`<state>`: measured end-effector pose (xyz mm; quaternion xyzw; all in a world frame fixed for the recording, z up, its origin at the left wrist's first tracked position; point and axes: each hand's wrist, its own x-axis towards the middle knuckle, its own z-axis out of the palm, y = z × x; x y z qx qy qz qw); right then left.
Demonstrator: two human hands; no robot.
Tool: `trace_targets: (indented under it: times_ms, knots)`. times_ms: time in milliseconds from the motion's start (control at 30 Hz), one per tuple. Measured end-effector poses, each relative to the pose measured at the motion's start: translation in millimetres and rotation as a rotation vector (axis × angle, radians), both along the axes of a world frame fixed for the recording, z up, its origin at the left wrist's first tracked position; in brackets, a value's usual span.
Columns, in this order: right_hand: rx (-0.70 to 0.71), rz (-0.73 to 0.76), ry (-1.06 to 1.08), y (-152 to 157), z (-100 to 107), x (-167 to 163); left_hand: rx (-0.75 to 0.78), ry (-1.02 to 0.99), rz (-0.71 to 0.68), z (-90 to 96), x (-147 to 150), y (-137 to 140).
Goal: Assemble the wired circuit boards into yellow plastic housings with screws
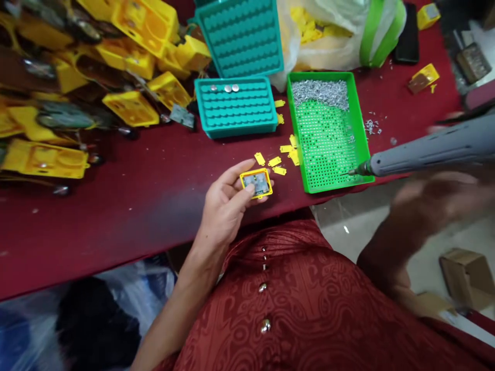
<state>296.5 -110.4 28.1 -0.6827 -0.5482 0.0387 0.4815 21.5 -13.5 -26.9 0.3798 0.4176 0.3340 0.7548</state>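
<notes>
My left hand (226, 201) is closed around a small yellow plastic case (242, 180), thumb pressed on the circuit board (262, 182) inside it. My right hand (444, 198), smeared by motion, grips a grey electric screwdriver (429, 148). Its bit points left, over the near right corner of a green perforated tray (325, 149). Small silver screws (320, 93) are heaped at the tray's far end. Just beyond the case in my left hand lie several small yellow plastic pieces (275, 162) on the dark red cloth.
Many yellow housings (131, 108) with wires and boards crowd the left. A teal ridged box (237, 108) holds a few round silver discs, its lid raised behind. A plastic bag (328, 51), a black phone (407, 36) and loose screws lie farther back; a cardboard box (466, 278) is on the floor.
</notes>
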Motion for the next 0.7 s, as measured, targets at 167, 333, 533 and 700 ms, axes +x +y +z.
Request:
trace_targets:
  times_ms: [167,333,533,700]
  knots:
    - [0.346,0.092,0.009,31.7,-31.5,-17.0,-0.054,-0.001,0.022,0.6,9.2,-7.8]
    - [0.390,0.011,0.095,47.3,-28.0,-25.5,-0.082,0.023,0.040,2.5,13.1,-8.0]
    - [0.246,-0.136,0.035,43.0,-23.5,-13.7,-0.070,0.027,0.059,2.8,15.5,-7.8]
    - [-0.354,-0.064,-0.177,25.1,-21.0,-6.8,-0.070,0.062,0.067,4.7,16.4,-7.9]
